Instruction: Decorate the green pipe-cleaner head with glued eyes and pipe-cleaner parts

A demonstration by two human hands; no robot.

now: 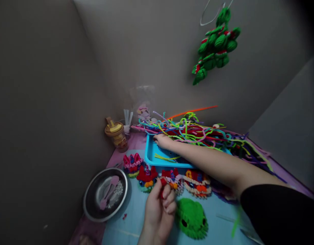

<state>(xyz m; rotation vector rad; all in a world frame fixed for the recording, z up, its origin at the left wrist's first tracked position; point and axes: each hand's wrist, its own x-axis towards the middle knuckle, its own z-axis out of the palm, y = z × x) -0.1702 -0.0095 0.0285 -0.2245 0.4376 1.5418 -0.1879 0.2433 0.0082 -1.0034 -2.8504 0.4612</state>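
Observation:
My left hand (160, 206) is turned palm up near the middle front, fingers curled around a small red fuzzy piece (163, 182). With the arm stretched across from the right, my right hand (163, 141) reaches into the far left corner of a blue tray (149, 158). Its fingers look bent together; what they hold, if anything, I cannot make out. Many coloured pipe cleaners (187, 127) heap in and behind the tray, and a few yellow ones (167, 158) lie on its floor. Beside my left hand sits a green fuzzy head with black eyes (192, 217).
Several fuzzy animal-like heads (146, 178) line the tray's front. At left stands a metal bowl (87, 200) with pink spoons (109, 192) and white beads. A brown lidded cup (117, 136) is behind it. Green fuzzy ornaments (215, 46) hang on the wall. Scissors (250, 235) lie front right.

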